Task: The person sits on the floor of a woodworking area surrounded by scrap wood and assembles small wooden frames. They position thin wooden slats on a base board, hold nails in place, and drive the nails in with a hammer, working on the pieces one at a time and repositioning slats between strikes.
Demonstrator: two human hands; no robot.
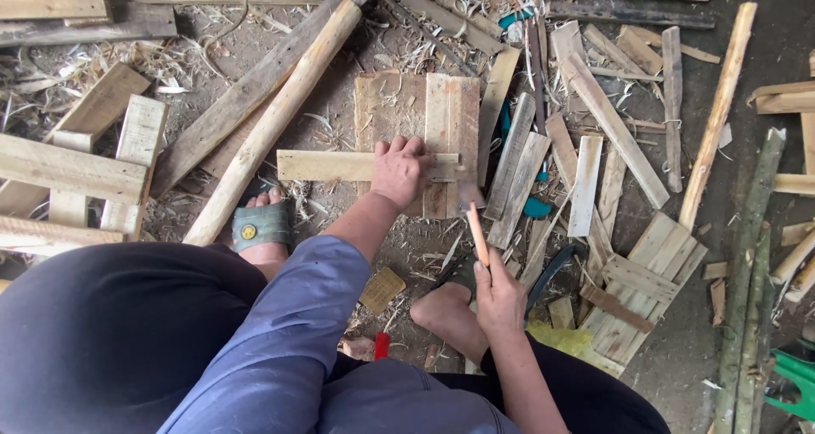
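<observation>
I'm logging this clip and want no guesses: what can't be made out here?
Head view only:
- Hammer head: motion-blurred; shape unclear.
- Any nail: hidden under the left hand on the cross slat.
- Right hand fingers: wrapped round the handle, grip side hidden.
- Green object: cut off by the right edge.

Left sleeve [280, 332]: blue-grey cloth, long, pushed up to leave the forearm bare, creased along its length.
Right arm [531, 383]: bare, no sleeve showing.
Left hand [399, 171]: bare, no glove, no ring visible.
Right hand [499, 298]: bare, no glove.
Trousers [110, 341]: dark, near-black fabric, smooth, over both legs.
Left foot [261, 226]: sandal with a broad grey-green strap bearing a small round yellow emblem; toes bare.
Right foot [450, 315]: bare on top; footwear unclear.
</observation>
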